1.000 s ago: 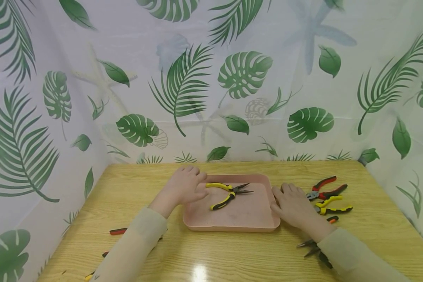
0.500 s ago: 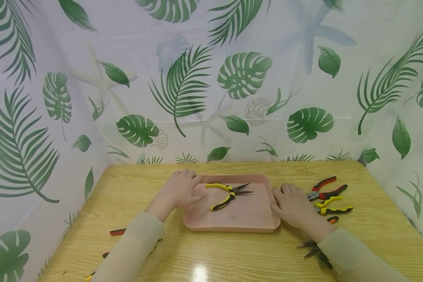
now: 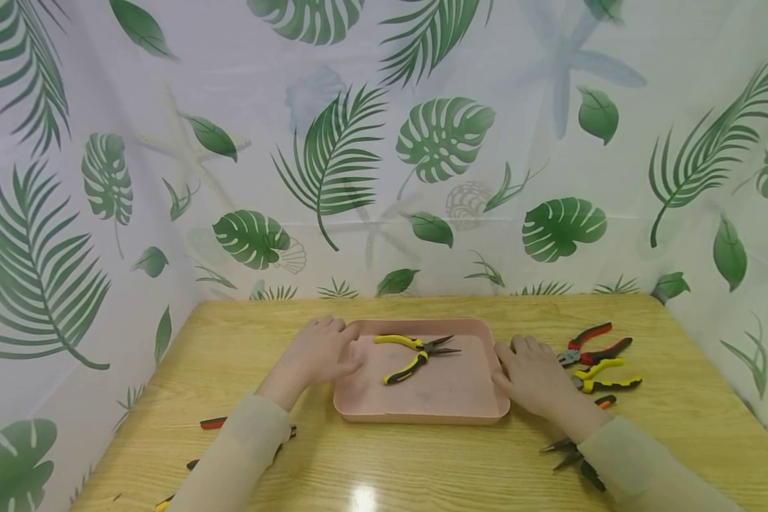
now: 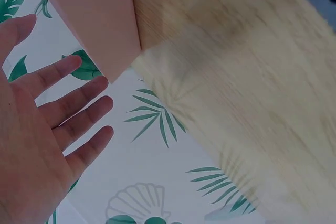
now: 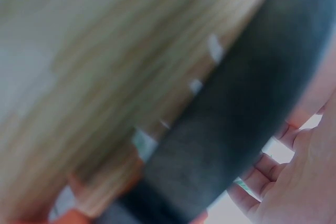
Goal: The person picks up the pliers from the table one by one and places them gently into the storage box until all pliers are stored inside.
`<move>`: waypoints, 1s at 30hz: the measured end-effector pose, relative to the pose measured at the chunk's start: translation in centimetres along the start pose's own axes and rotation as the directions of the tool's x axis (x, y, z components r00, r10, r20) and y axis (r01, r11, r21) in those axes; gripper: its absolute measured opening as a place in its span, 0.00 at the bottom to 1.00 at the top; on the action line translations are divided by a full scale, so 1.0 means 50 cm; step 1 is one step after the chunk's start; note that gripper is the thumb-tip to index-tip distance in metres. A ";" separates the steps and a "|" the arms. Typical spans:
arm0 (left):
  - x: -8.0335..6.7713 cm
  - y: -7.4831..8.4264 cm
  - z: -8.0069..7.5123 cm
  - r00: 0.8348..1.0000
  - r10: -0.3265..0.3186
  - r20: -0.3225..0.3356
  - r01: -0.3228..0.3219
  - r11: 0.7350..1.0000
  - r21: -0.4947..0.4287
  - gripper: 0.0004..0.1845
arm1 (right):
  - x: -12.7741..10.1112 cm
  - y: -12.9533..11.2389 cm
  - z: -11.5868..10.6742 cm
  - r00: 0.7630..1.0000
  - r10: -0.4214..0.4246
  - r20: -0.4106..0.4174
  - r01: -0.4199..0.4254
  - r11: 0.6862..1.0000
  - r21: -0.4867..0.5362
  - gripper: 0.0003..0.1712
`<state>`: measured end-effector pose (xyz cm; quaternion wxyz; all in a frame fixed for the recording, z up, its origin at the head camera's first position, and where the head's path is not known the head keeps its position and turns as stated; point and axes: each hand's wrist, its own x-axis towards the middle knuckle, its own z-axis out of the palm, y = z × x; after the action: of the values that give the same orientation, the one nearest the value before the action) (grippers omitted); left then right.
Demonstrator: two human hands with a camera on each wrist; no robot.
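A pink shallow tray (image 3: 435,407) lies on the table, and open long-nose pliers (image 3: 416,355) with yellow and black handles rest inside it. My left hand (image 3: 316,355) is beside the tray's left end, its fingers extended and spread. In the left wrist view, the left hand (image 4: 50,108) holds nothing; its fingertips come close to the tray (image 4: 105,19), though contact cannot be made out. My right hand (image 3: 534,373) holds the tray's right rim, thumb over the edge. Bent fingers (image 5: 257,179) show in the right wrist view, partly hidden behind a dark blurred handle.
Right of the tray lie red and black pliers (image 3: 595,345), yellow and black pliers (image 3: 608,377) and dark-jawed pliers (image 3: 569,448), partly under the right sleeve. More tools, including a red handle (image 3: 213,423), lie partly hidden by the left sleeve. A leaf-patterned cloth (image 3: 371,178) stands behind the table.
My left hand has drawn back leftward and slightly nearer, off the tray's left side. The right hand, tray and pliers have stayed in place.
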<state>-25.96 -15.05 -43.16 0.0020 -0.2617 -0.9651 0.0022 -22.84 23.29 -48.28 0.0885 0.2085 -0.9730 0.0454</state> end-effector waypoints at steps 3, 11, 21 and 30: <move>-0.002 -0.004 0.007 1.000 -0.003 0.011 0.003 1.000 -0.002 0.25 | -0.002 0.000 0.003 1.000 0.004 0.004 -0.004 1.000 0.002 0.07; -0.012 -0.014 0.018 0.999 -0.031 0.036 0.031 0.999 0.009 0.27 | -0.005 0.000 0.002 1.000 -0.006 -0.008 0.006 1.000 0.006 0.08; -0.039 -0.028 0.031 0.998 -0.060 -0.014 0.060 0.998 -0.007 0.22 | 0.001 0.001 0.000 0.999 -0.026 -0.039 0.026 1.000 -0.004 0.08; -0.052 -0.043 0.032 0.996 -0.083 -0.011 0.083 0.996 -0.033 0.25 | -0.002 -0.002 -0.005 0.999 -0.013 -0.032 0.013 1.000 0.014 0.07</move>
<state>-24.82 -18.23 -44.73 0.0037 -0.2215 -0.9750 -0.0150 -22.64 23.26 -48.04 0.1030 0.2146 -0.9697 0.0551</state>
